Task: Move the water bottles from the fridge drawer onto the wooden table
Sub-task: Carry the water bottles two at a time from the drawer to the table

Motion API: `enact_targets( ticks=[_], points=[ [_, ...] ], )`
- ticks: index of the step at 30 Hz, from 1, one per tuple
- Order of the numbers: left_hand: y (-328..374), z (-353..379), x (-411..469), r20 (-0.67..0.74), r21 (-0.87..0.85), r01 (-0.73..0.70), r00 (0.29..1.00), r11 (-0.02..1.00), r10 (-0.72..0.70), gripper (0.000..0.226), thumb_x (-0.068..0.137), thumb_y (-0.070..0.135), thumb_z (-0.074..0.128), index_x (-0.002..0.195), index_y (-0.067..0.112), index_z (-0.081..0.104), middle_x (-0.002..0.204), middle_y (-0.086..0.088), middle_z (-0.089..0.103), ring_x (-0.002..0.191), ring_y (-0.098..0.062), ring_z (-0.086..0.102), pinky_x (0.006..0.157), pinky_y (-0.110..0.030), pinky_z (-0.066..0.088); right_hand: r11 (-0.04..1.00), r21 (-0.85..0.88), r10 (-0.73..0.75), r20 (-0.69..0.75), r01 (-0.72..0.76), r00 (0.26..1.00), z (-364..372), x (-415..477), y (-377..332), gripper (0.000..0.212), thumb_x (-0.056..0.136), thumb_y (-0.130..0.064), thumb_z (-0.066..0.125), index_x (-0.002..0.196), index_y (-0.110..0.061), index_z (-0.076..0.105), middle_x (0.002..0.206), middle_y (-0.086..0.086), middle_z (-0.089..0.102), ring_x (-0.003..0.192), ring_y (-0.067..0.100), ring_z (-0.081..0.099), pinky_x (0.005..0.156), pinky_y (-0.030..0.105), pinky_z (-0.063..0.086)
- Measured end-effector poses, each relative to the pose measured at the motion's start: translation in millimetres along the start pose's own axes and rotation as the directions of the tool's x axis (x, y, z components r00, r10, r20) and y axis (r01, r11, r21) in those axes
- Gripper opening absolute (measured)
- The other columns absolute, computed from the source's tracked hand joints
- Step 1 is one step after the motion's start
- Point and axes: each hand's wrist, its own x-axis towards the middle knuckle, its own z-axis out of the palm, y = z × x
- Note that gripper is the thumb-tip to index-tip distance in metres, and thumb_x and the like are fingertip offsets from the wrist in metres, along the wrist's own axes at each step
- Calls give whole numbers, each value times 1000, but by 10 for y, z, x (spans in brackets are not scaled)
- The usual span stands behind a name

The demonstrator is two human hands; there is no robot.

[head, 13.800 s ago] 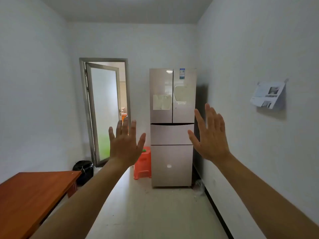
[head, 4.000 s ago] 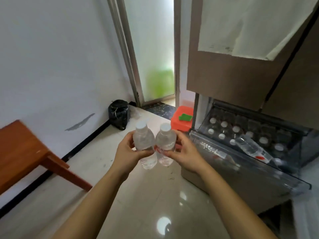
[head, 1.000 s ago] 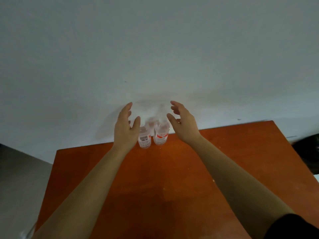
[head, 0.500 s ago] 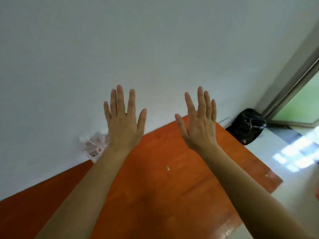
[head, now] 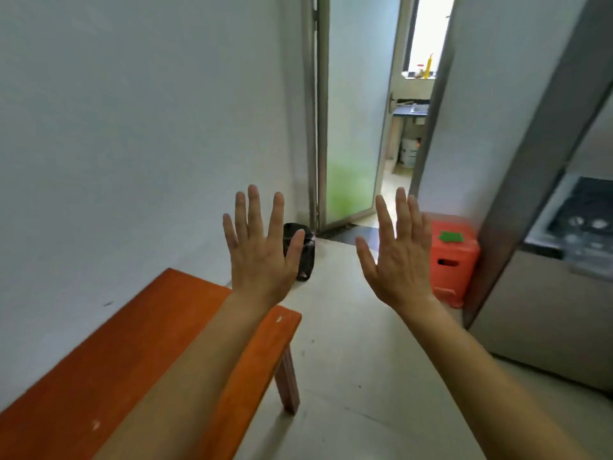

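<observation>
1. Head view, room: narrow and white-walled, with an orange wooden worktop (head: 132,343) at near left, a frosted door (head: 351,127) ajar at far centre, and a fridge (head: 547,310) along the right.
2. Head view, hands: left hand (head: 262,257) and right hand (head: 398,257) both raised with backs to the camera, fingers straight and spread wide, holding nothing.
3. Head view, goods: white caps of water bottles (head: 576,222) dimly visible in the open fridge drawer (head: 583,227) at far right. Too blurred to count. None to be seen on the visible part of the worktop.
4. Risks, as judged:
   - Could clip the worktop's far corner when crossing to the fridge.
   - Could trip on the red stool (head: 452,260) or the black bag (head: 305,257) beside the route.
   - Could knock shins on the protruding drawer.
   - Could drop a bottle, likely slick from the cold, if several are grabbed at once.
</observation>
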Motion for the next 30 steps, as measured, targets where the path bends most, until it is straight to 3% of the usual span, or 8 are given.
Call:
enact_targets(
  ticks=[4, 9, 15, 18, 20, 24, 30],
  points=[
    [1151, 541, 179, 39, -98, -186, 981, 978, 191, 68, 99, 58, 21, 158, 23, 16, 166, -14, 1, 153, -32, -3, 120, -59, 10, 979, -89, 182, -16, -183, 983, -432, -113, 1185, 74, 98, -50, 39, 159, -18, 12, 167, 15, 6, 154, 33, 5, 122, 55, 9],
    [2321, 1265, 430, 86, -227, -333, 929, 915, 359, 69, 100, 58, 21, 158, 23, 13, 166, -13, -1, 153, -32, -4, 120, -57, 9, 930, -197, 307, -46, -310, 951, -680, -372, 2389, 76, 98, -52, 40, 159, -15, 12, 165, 15, 6, 153, 34, 7, 122, 56, 9],
    [3771, 2268, 886, 104, -380, -418, 867, 825, 487, 70, 98, 56, 27, 157, 19, 19, 165, -16, 3, 152, -34, -2, 118, -61, 14, 845, -351, 425, -19, -404, 905, -743, -385, 3886, 75, 95, -47, 47, 157, -11, 23, 164, 20, 15, 152, 36, 13, 121, 57, 15],
    [4527, 2716, 1204, 160, -387, -436, 836, 812, 525, 72, 97, 61, 19, 157, 22, 13, 165, -13, -5, 152, -32, -9, 121, -58, 6, 789, -406, 491, -32, -461, 870, -862, -235, 4602, 76, 94, -46, 48, 157, -12, 23, 164, 20, 16, 151, 37, 15, 120, 58, 18],
    [5021, 2921, 1389, 173, -401, -464, 808, 790, 563, 73, 97, 62, 19, 158, 23, 10, 165, -13, -8, 152, -31, -13, 121, -54, 0, 745, -434, 539, -58, -507, 841, -999, -154, 5020, 74, 95, -47, 46, 157, -15, 21, 164, 18, 14, 151, 36, 15, 121, 56, 18],
    [5952, 3197, 1659, 190, -479, -521, 724, 706, 663, 72, 100, 59, 22, 158, 24, -2, 164, -11, -15, 151, -29, -17, 122, -55, 3, 642, -468, 639, -111, -607, 762, -1358, -149, 5757, 72, 99, -53, 38, 158, -20, 13, 165, 14, 10, 153, 32, 9, 122, 53, 13],
    [7122, 3715, 1802, 225, -555, -552, 621, 622, 751, 70, 101, 60, 21, 157, 27, -5, 164, -7, -19, 150, -24, -22, 123, -49, -4, 525, -467, 732, -178, -711, 658, -1648, -305, 6949, 69, 100, -49, 39, 157, -16, 19, 162, 19, 22, 150, 35, 19, 120, 54, 20]
  ],
)
